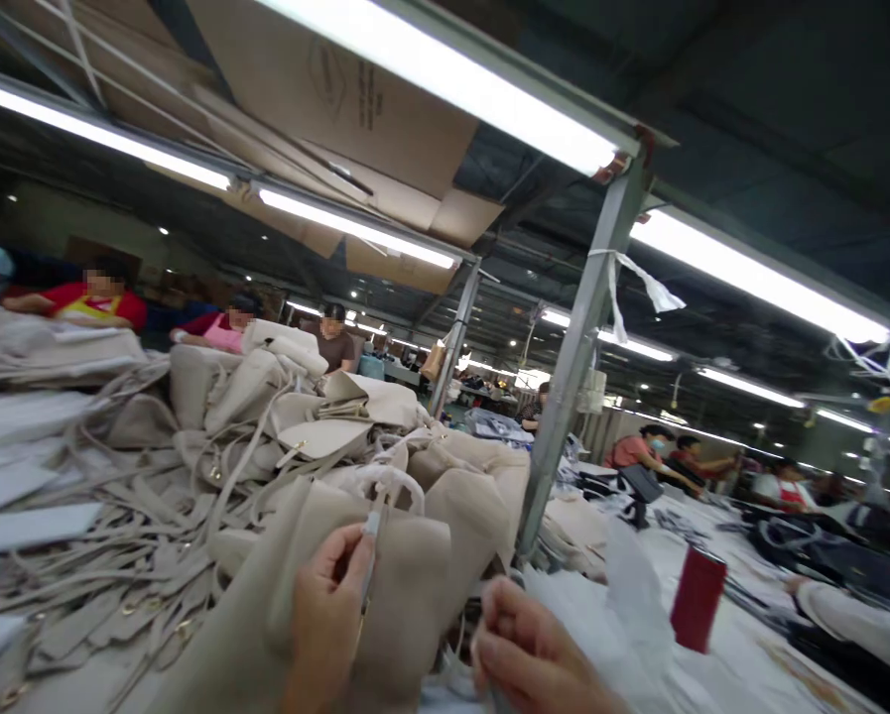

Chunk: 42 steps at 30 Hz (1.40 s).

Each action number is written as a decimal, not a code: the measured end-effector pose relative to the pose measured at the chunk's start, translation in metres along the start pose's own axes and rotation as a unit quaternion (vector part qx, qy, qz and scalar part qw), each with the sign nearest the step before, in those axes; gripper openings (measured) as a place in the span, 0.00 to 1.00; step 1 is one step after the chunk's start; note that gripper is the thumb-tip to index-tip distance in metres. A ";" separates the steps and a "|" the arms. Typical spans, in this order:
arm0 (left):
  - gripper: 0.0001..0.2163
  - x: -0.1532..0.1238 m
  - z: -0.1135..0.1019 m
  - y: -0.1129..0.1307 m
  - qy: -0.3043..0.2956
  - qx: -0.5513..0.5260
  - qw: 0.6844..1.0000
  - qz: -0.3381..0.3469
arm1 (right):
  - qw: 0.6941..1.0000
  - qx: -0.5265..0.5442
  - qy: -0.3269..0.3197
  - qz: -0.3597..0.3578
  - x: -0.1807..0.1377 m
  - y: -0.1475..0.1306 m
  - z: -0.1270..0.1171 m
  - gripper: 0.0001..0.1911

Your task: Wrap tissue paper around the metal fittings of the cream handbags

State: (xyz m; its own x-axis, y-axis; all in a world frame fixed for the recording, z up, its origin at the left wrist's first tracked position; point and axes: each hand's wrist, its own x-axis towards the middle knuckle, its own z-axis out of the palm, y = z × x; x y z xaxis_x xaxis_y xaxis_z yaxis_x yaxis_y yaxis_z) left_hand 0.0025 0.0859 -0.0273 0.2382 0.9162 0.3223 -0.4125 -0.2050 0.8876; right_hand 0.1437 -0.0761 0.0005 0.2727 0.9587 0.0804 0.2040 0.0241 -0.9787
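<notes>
The right hand (534,645) is loosely curled at 5 o'clock; the left hand (329,615) pinches a thin pen-like tool (370,555) against the beige bag (407,585).

Left hand (329,615) raised, fingers (355,551) pinched together at the tips. Right hand (523,645) lower, fingers curled inward, knuckles up.

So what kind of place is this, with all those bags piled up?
Most likely a handbag factory floor. Beige bags and loose straps lie heaped on the bench, workers sit along rows of tables, and strip lights hang low overhead.
</notes>
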 end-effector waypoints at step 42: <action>0.18 -0.004 -0.018 0.008 -0.054 -0.227 0.961 -0.151 | 0.979 -0.012 0.172 -0.113 0.088 -0.031 0.072 0.28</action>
State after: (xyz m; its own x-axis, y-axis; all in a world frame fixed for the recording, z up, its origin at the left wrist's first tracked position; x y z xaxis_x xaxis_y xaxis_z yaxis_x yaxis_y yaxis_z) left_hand -0.0177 0.0874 -0.0277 0.4865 0.8644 0.1265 -0.6450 0.2578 0.7194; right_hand 0.0941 0.0283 0.0244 0.5168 0.7778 0.3577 0.3170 0.2143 -0.9239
